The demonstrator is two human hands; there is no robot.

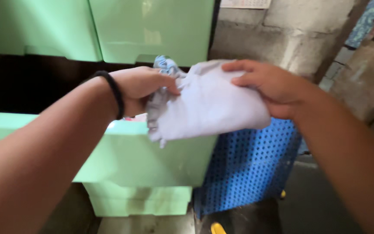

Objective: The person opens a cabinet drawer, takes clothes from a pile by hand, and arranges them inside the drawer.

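Observation:
A folded pale grey-blue cloth is held up in front of me at chest height. My left hand grips its bunched left edge; a black band sits on that wrist. My right hand pinches the cloth's upper right corner, fingers lying over the top. Just below the cloth, a light green plastic drawer stands pulled out, and something pale pink shows inside it at the rim.
More light green drawers stack above and below. A blue perforated plastic basket stands to the right of the drawers. Behind are a grey concrete wall and a dark floor with a small yellow object.

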